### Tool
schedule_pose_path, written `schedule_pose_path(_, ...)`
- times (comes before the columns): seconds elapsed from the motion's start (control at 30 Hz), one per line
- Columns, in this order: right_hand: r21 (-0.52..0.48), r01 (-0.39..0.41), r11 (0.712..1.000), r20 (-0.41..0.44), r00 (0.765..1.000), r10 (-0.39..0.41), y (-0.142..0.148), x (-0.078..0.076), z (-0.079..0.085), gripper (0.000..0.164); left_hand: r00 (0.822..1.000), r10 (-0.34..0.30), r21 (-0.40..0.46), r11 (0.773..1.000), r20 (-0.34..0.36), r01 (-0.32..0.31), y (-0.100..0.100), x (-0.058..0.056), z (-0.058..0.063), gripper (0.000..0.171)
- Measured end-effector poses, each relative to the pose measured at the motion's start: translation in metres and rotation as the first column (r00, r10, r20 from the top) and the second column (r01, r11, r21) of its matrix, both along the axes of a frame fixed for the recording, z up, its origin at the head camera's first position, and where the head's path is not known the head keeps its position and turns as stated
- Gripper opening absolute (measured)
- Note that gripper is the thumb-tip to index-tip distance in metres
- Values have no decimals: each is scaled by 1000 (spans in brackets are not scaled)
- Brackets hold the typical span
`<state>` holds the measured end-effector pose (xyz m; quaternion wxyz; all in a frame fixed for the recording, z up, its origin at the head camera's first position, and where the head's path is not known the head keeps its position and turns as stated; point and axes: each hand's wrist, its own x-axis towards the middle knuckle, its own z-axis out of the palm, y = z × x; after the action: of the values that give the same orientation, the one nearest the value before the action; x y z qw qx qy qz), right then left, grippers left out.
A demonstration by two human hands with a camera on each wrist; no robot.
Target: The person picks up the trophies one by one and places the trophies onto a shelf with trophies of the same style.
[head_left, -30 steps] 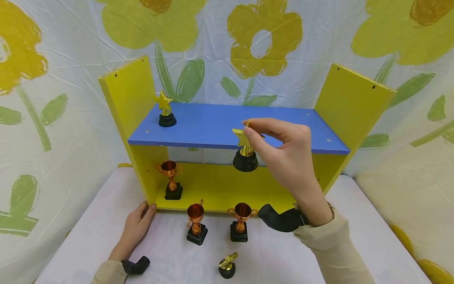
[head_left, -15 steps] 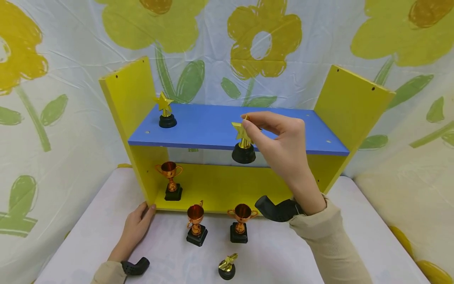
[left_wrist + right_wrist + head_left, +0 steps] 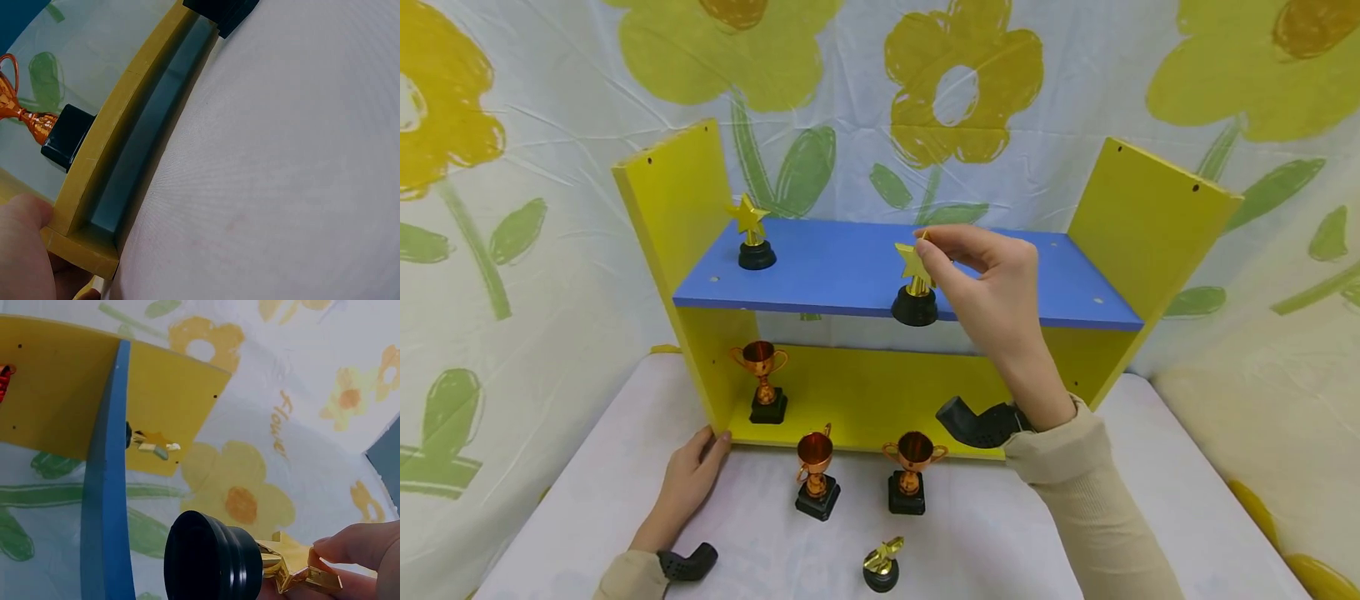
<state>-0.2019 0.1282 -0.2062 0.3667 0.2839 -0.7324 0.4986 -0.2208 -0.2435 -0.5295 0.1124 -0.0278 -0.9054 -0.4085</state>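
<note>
My right hand pinches a gold star trophy by the star, its black round base hanging upright before the front edge of the blue shelf board. In the right wrist view that black base is to the right of the board's edge. My left hand grips the lower left front corner of the yellow shelf unit; the left wrist view shows the thumb against the yellow wood, with other fingers partly hidden behind it.
Another star trophy stands at the blue board's left end. On the yellow bottom board is a bronze cup trophy. Two more bronze cups, left and right, and a gold star trophy stand on the white-covered table.
My right hand has lifted the star trophy upward, from below the blue board's front edge to about level with it. The left hand stays at the corner.
</note>
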Motion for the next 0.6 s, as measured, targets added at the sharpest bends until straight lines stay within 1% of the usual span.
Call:
schedule_pose_path(0.2, 6, 25, 1000, 10, 1000, -25, 0, -11, -2, 14, 1000, 10, -9, 1000, -18, -10, 1, 0, 0, 46)
schedule_pose_path(0.3, 14, 45, 999, 33, 998, -46, 0, -16, -4, 14, 1000, 8, -7, 1000, -11, -8, 1, 0, -1, 48)
schedule_pose_path(0.43, 13, 58, 998, 55, 997, -59, 1, -20, -4, 15, 1000, 5, -2, 1000, -6, -5, 1, 0, -1, 51)
schedule_pose_path(0.6, 28, 54, 998, 52, 997, -56, 0, -24, -5, 16, 1000, 13, -7, 1000, -16, -13, 0, 0, -2, 49)
